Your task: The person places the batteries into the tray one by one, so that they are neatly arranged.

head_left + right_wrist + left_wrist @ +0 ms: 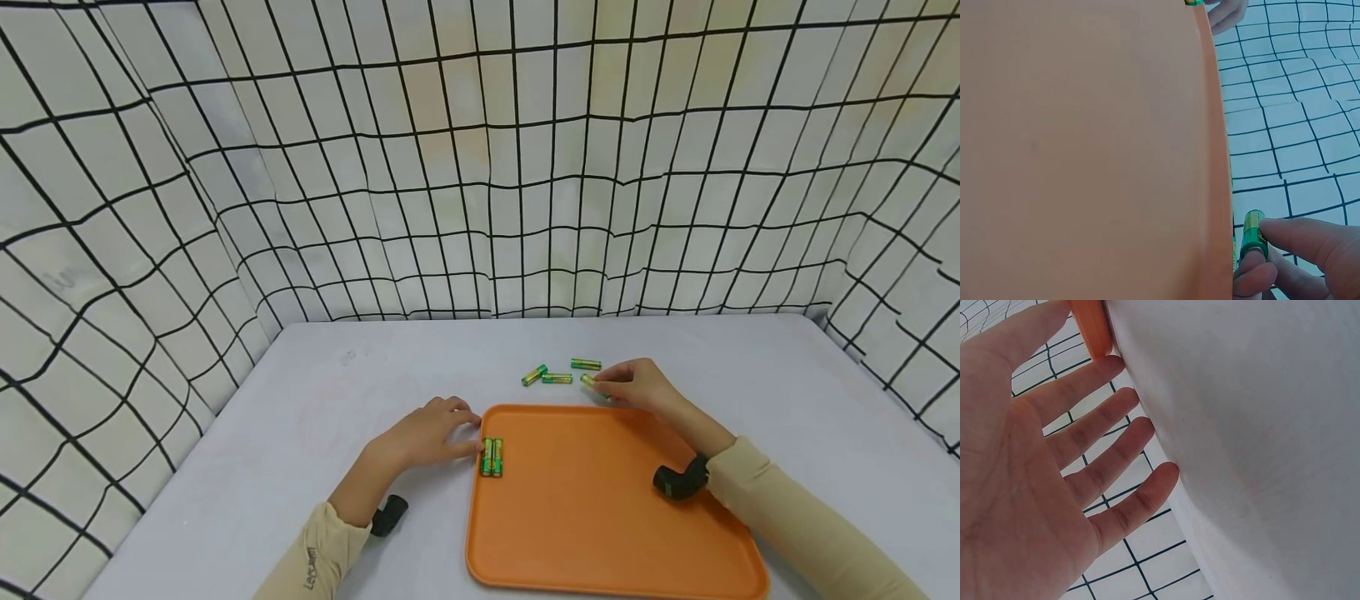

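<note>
My right hand (637, 387) pinches a green and yellow battery (1252, 232) between thumb and fingers, just beyond the far edge of the orange tray (607, 500). Three more batteries lie close by on the table, among them one battery (586, 364) behind and another (557, 378) to the left. Inside the tray, at its left rim, two batteries (492, 457) stand side by side, lengthwise. My left hand (427, 433) rests at that rim, fingers spread and fairly straight, thumb tip beside the pair. In the left wrist view its fingertips (1166, 472) meet the white tabletop.
The tray sits on a white table (337, 367). Black-lined grid netting (525, 167) over white walls encloses the table at the back and sides. Black wrist-worn devices (678, 479) hang at both sleeves, the right one over the tray.
</note>
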Demonstrator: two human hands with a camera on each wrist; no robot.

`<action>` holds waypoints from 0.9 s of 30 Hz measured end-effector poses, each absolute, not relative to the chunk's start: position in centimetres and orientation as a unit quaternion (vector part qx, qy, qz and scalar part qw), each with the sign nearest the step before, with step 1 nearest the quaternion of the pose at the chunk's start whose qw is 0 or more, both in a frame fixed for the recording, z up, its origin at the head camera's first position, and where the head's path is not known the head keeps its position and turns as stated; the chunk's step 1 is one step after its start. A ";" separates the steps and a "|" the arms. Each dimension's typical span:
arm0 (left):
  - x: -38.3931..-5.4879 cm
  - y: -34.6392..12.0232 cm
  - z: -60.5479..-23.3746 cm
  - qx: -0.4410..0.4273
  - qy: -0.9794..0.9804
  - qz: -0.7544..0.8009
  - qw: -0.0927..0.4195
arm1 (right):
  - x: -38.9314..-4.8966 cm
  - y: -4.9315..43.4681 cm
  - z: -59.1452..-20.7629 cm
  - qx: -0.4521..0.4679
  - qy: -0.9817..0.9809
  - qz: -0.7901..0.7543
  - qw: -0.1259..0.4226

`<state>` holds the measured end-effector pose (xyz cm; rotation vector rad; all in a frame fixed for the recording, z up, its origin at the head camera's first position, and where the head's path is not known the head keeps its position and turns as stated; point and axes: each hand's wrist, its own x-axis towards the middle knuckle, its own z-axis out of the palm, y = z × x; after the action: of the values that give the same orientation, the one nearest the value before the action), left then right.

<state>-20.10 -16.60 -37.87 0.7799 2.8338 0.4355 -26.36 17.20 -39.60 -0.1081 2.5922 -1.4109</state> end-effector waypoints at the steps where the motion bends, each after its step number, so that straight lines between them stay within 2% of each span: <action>1: -20.1 -16.6 -37.9 0.262 0.950 0.146 0.083 | -26.3 17.1 -39.5 -0.039 0.872 -0.478 0.095; 27: -20.2 -16.7 -38.1 0.265 0.950 0.145 0.081 | -23.6 15.1 -38.9 -0.131 0.849 -0.497 0.126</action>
<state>-20.24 -16.75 -38.14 0.7934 2.8398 0.4343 -23.64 15.07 -38.90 -0.3803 2.4708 -1.4465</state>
